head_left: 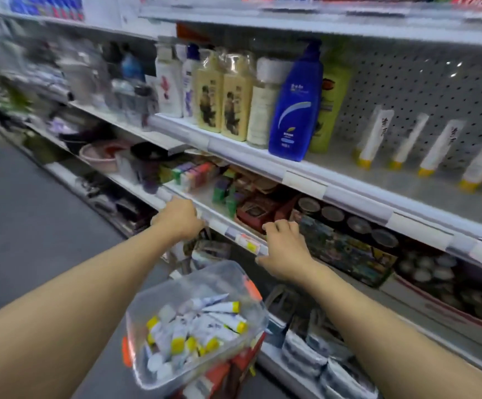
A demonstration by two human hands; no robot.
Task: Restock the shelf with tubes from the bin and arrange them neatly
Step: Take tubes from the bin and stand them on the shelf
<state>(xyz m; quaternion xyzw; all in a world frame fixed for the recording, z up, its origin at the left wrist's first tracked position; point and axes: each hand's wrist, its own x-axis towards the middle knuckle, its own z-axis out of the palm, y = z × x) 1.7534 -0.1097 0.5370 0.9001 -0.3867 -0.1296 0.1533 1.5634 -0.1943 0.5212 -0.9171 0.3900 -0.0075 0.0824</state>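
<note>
Gripping the lower shelf's edge (231,228) at frame centre, the left hand (178,218) and right hand (284,249) are carrying no tubes. The bin (159,306), bottom centre, is sitting nearly full; few tubes (447,151) are standing upper right, so restocking is barely starting.

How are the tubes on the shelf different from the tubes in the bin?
The tubes on the shelf stand in a row, caps down, leaning back; the tubes in the bin lie jumbled in a pile. The shelf holds few, the clear bin many. Both kinds are white with yellow caps.
</note>
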